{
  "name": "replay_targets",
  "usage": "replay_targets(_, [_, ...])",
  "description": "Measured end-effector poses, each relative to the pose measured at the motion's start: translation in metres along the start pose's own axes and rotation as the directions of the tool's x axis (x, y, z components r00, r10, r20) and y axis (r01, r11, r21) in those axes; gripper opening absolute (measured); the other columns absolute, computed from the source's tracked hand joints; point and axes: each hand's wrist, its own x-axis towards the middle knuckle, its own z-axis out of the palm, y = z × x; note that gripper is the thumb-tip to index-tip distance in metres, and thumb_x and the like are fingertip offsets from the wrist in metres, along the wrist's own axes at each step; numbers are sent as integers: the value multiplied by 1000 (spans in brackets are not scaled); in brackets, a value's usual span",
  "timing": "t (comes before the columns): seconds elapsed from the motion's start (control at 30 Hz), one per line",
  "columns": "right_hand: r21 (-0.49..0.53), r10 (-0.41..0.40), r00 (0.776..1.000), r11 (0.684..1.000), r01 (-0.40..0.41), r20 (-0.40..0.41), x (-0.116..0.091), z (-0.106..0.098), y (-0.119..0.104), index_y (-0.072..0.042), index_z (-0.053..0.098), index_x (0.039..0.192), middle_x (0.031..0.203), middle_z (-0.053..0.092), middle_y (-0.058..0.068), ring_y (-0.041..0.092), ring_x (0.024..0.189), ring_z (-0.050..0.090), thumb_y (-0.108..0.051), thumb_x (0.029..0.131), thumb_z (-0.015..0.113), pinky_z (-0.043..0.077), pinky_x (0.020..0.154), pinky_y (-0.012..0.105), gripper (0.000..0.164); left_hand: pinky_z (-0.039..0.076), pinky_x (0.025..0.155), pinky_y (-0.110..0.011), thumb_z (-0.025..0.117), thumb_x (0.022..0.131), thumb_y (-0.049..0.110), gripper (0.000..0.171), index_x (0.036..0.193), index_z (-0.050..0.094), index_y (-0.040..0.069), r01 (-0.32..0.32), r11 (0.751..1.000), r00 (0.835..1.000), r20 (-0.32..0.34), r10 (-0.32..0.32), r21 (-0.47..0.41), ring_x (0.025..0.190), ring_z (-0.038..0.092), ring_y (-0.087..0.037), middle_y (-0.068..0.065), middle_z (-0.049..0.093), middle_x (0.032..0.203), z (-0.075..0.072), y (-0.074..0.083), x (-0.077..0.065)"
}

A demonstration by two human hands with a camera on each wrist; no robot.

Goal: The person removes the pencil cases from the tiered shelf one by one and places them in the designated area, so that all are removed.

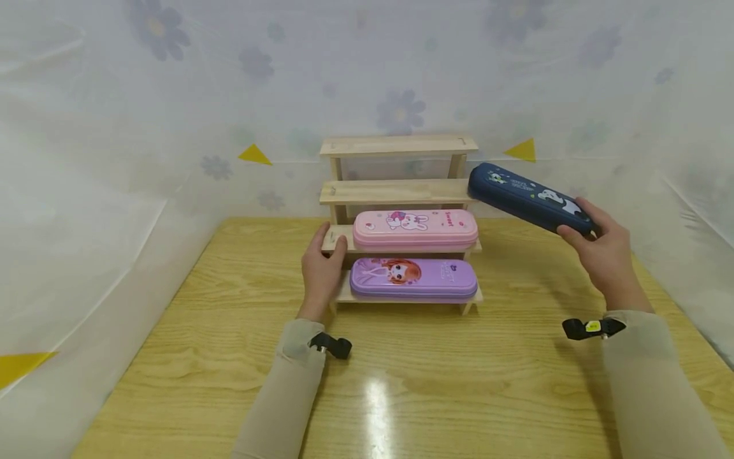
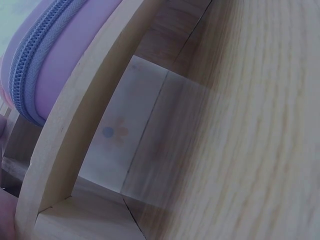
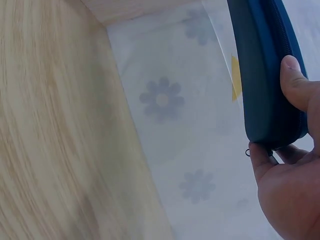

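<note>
My right hand (image 1: 608, 255) grips the right end of a dark blue pencil case (image 1: 530, 197) with a panda print. In the head view the case is tilted, its left end higher and overlapping the right end of the second shelf from the top. In the right wrist view, thumb and fingers pinch the zipped case (image 3: 270, 75) at its end. My left hand (image 1: 322, 274) holds the left end of a stepped wooden stand (image 1: 395, 191), thumb over a lower shelf. On that shelf lies a pink pencil case (image 1: 415, 229) with rabbits; a purple pencil case (image 1: 414, 278) lies on the lowest shelf.
The stand's top shelf (image 1: 398, 146) is bare wood. Under it all is a wood-grain table (image 1: 436, 376). Flower-patterned white sheeting (image 1: 344, 76) hangs behind and at both sides, with yellow triangles (image 1: 523, 151) on it.
</note>
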Motion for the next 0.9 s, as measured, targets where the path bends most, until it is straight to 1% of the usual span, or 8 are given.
replay_targets(0.3, [2,110,994,994,-110,16,-2,-10,15,-32,29,155,162,19,4,19,144,24,-22,97,61,39,92,8,67,34,112,-36,62,97,38,56,147,49,16,1,1000,1000,8,-1,8,136,43,-22,-4,49,147,-1,-1,0])
replay_targets(0.43, [-56,120,992,991,-118,33,0,-9,22,-32,28,155,162,18,7,24,144,25,-28,97,62,40,89,7,68,34,112,-37,61,97,39,56,147,49,17,14,1000,1000,6,-14,10,136,43,-21,-3,49,148,-1,-1,1])
replay_targets(0.57, [-148,109,992,984,-98,67,3,-9,25,-34,27,155,161,21,14,37,142,28,-38,96,62,41,79,2,69,34,112,-37,62,97,38,56,147,49,15,11,1000,1000,4,-11,10,136,43,-22,-4,49,148,-1,-2,1])
replay_targets(0.7, [-239,100,989,969,-71,110,7,-11,28,-29,23,157,159,22,22,48,138,30,-43,95,62,37,71,-1,74,34,112,-38,61,97,38,57,147,48,14,13,1000,1000,10,-13,2,136,43,-23,-5,48,148,-1,-1,0])
replay_targets(0.73, [-253,104,987,965,-70,121,9,-12,29,-27,23,157,158,22,23,49,137,30,-43,95,62,40,73,2,75,34,112,-38,62,97,38,57,147,48,14,14,1000,1000,11,-14,1,136,43,-23,-5,48,148,-1,-1,0])
replay_targets(0.8, [-282,111,984,957,-67,143,12,-13,32,-21,21,158,158,21,26,51,137,28,-43,96,61,49,86,16,76,34,112,-39,61,97,38,58,147,48,13,11,1000,1000,13,-11,-1,136,42,-24,-6,47,149,0,-1,0])
replay_targets(0.87, [-304,117,980,951,-64,161,15,-13,34,-17,20,158,157,20,29,53,136,27,-43,96,60,49,97,39,78,34,112,-38,61,97,38,57,147,49,12,5,1000,1000,9,-5,0,136,43,-24,-6,48,148,0,-1,0])
replay_targets(0.9, [-311,115,979,949,-57,169,17,-12,35,-15,20,157,156,20,31,54,136,27,-42,97,60,45,98,52,78,34,112,-38,62,97,38,57,147,49,12,4,1000,1000,8,-4,2,136,43,-23,-6,48,148,0,-1,1])
